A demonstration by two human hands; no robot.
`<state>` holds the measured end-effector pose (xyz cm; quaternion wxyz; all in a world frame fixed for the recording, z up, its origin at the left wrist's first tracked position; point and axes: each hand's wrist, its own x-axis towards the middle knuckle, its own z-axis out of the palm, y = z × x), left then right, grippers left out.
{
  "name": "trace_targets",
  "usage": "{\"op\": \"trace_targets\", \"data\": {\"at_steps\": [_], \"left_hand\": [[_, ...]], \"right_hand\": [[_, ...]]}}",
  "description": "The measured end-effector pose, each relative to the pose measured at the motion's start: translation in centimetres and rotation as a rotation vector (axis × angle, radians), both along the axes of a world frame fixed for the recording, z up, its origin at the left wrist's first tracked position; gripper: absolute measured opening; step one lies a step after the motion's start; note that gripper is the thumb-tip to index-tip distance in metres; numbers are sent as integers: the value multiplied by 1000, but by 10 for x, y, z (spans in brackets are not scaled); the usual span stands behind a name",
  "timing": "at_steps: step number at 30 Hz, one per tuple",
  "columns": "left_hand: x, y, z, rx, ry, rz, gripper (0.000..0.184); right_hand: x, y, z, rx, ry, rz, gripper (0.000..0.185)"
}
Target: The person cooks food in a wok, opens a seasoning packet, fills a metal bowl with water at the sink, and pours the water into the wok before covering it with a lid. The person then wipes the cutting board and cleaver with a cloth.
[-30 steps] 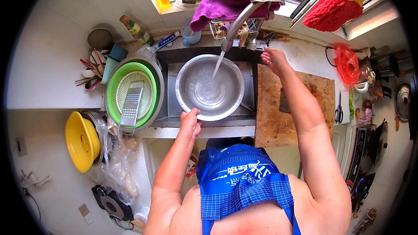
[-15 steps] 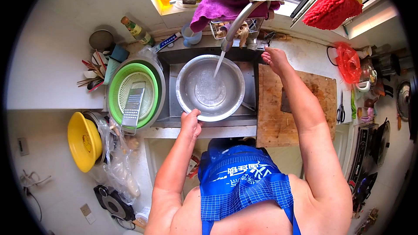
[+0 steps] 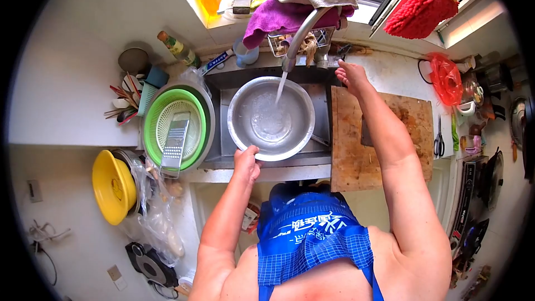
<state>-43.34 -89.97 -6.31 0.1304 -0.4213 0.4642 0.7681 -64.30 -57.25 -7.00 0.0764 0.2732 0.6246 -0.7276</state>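
A metal basin [image 3: 245, 96] stands in the sink [image 3: 218, 147], with some clear water in its bottom. Water runs into it in a stream from the curved faucet [image 3: 292, 47]. My left hand [image 3: 246, 163] is closed on the basin's near rim, thumb on top. Beyond the cutting board, my right hand [image 3: 351, 74] hangs near the base of the faucet, its fingers loosely bent and apart, with nothing seen in them. A dark fitting [image 3: 343, 51] is just past its fingertips; I see no clear contact.
Left of the sink, a grater [image 3: 175, 140] lies across a green basin [image 3: 204, 128] with a strainer inside. A wooden cutting board [image 3: 401, 150] covers the right counter, with scissors [image 3: 439, 138] beyond it. Purple cloth [image 3: 278, 19] drapes behind the faucet. A yellow basin [image 3: 106, 189] sits lower left.
The whole view has shifted slightly. Water keeps running into the basin, my left hand stays on its rim, and my right hand stays near the faucet base.
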Motion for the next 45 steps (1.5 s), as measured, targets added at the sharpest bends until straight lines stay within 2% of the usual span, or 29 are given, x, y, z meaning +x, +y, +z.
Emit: {"op": "trace_targets", "data": {"at_steps": [6, 8, 9, 10, 12, 14, 16, 19, 20, 21, 24, 26, 28, 30, 31, 35, 38, 39, 41, 43, 45], "left_hand": [[5, 0, -5, 41, 84, -6, 38], [9, 3, 0, 24, 97, -13, 37], [10, 7, 6, 15, 109, -16, 36], [11, 8, 12, 12, 109, -36, 36], [11, 11, 26, -45, -30, -115, 40], [16, 17, 27, -46, 72, -116, 36], [19, 28, 38, -13, 129, -131, 34], [23, 36, 42, -20, 148, -235, 37], [25, 42, 43, -17, 166, -277, 39], [29, 53, 52, -16, 183, -332, 43], [40, 84, 66, -14, 187, -474, 52], [42, 98, 52, 46, 162, -559, 52], [51, 127, 48, 127, 172, -603, 52], [62, 162, 51, 74, 133, -666, 52], [77, 193, 65, 176, 182, -722, 51], [110, 277, 70, 224, 114, -895, 43], [144, 346, 77, 265, 133, -999, 42], [146, 363, 67, 283, 97, -1050, 41], [164, 403, 64, 313, 87, -1091, 41], [173, 441, 51, 403, 53, -1159, 41], [192, 482, 56, 380, 31, -1168, 43]], "right_hand": [[-23, 6, 2, -66, 89, -5, 35], [-19, 6, 7, -90, 59, -61, 47], [-10, 5, 18, -93, 68, -2, 61], [1, 6, 19, -96, 69, -22, 61], [24, 14, 22, 125, 185, 170, 65], [67, 30, 27, 269, 332, 280, 51], [129, 52, 30, 104, 428, 340, 38], [246, 85, 46, 416, 406, 350, 31], [287, 99, 42, 386, 405, 334, 31], [330, 115, 42, 595, 341, 355, 31], [454, 151, 26, 627, 121, 171, 32], [530, 171, 19, 635, 47, 40, 32], [597, 187, 17, 588, -57, -205, 32], [651, 205, 23, 616, -94, -335, 32], [678, 213, 25, 637, -134, -395, 32], [774, 259, 15, 732, -138, -644, 33], [826, 301, 67, 1014, -250, -776, 39], [841, 316, 87, 1067, -277, -803, 41], [874, 353, 107, 1376, -292, -821, 42], [895, 391, 143, 1519, -325, -865, 44], [918, 438, 159, 1674, -474, -866, 50]]}}
